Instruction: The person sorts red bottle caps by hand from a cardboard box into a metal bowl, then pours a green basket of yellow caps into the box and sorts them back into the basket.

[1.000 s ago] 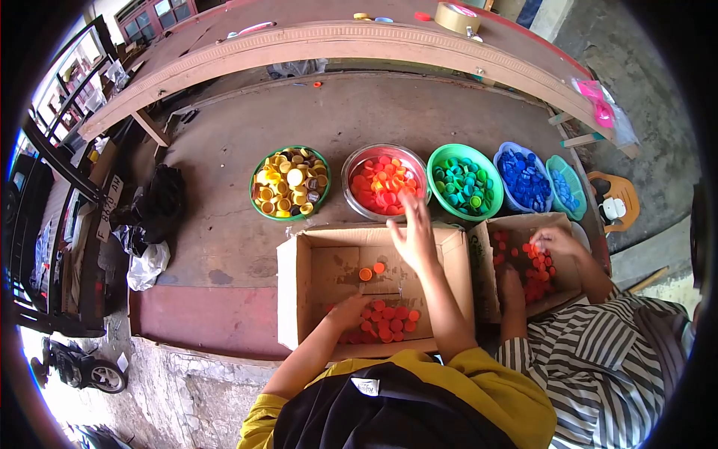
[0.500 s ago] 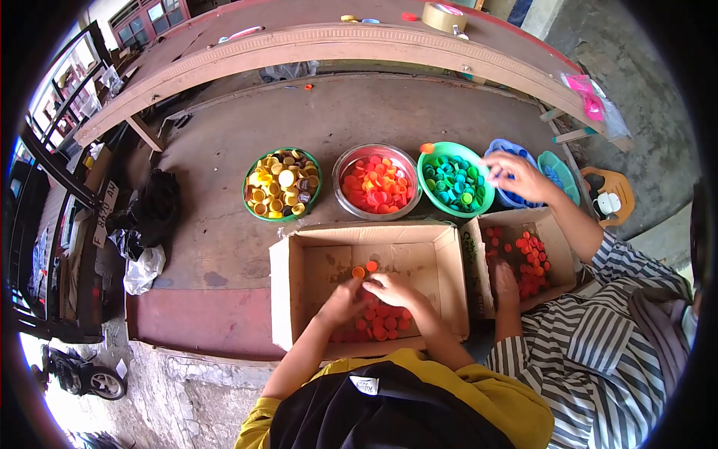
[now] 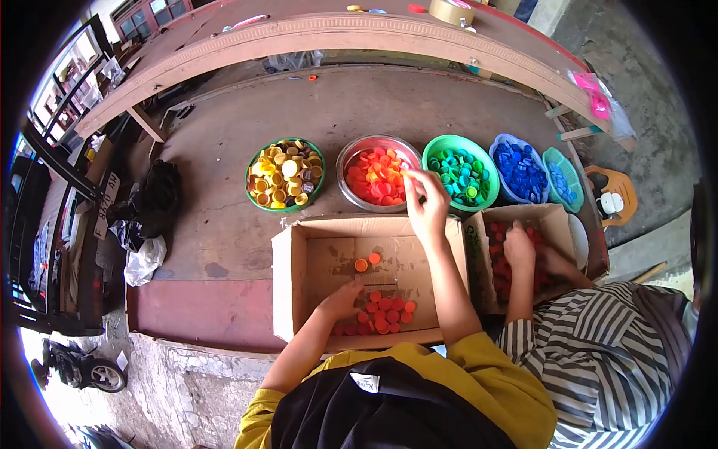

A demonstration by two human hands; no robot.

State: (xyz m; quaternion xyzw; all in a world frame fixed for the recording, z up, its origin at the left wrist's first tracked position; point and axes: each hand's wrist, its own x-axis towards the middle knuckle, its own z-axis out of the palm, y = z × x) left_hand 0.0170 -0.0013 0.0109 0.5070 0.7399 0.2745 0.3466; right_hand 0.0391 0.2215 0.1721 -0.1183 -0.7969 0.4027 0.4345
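Observation:
My right hand (image 3: 428,206) is raised over the far edge of the cardboard box (image 3: 283,288), at the right rim of the steel-edged bowl (image 3: 342,187) of red and orange bottle caps (image 3: 378,176). Its thumb and fingers are pinched; whatever they hold is too small to make out. Low inside the box, my left hand (image 3: 342,301) rests with its fingers stretched out beside a heap of red bottle caps (image 3: 384,314). Two orange caps (image 3: 361,265) lie apart from the heap, farther back on the box floor.
A green basket (image 3: 247,191) holds yellow caps; a green bowl (image 3: 490,198) holds green ones. Blue caps (image 3: 520,168) fill two containers at right. A co-worker's hands (image 3: 519,243) are in a smaller box (image 3: 482,288). A wooden bench (image 3: 329,46) spans the back.
My right hand has left the box and moved up to the red bowl. My left hand has stayed low in the box. The co-worker's raised hand has returned to the smaller box.

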